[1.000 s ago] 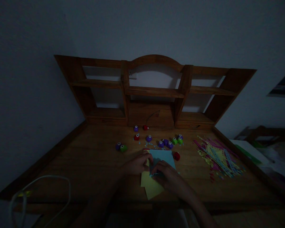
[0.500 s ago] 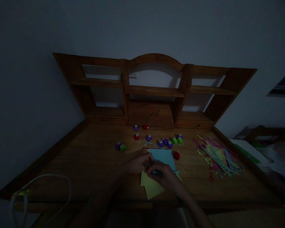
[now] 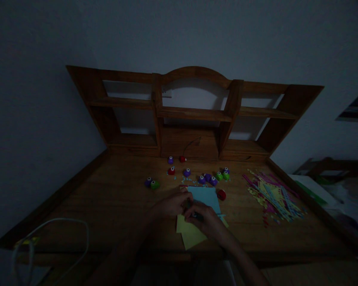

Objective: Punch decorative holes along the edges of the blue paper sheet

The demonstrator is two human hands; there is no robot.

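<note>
My left hand [image 3: 175,203] and my right hand [image 3: 206,221] meet over the sheets of paper, fingers bent together. Between them is a small dark greenish thing, mostly covered by the fingers; the dim light hides its kind. Under and behind the hands lies a blue paper sheet [image 3: 203,195]. Yellow paper [image 3: 192,235] lies in front, below the right hand. A narrow blue strip [image 3: 221,215] pokes out to the right of that hand. Just beyond the blue sheet's right edge sits a small rounded red thing [image 3: 222,194].
Several small purple, green and red rounded things with eye-like spots, such as a purple one [image 3: 187,172], stand behind the paper among blue scraps [image 3: 187,180]. Coloured strips with holes [image 3: 274,194] are heaped right. A wooden shelf unit [image 3: 193,115] backs the desk; a white cable [image 3: 62,219] loops front left.
Both hands stay in nearly the same place over the paper, with only a slight shift of the fingers. Nothing on the desk has visibly moved.
</note>
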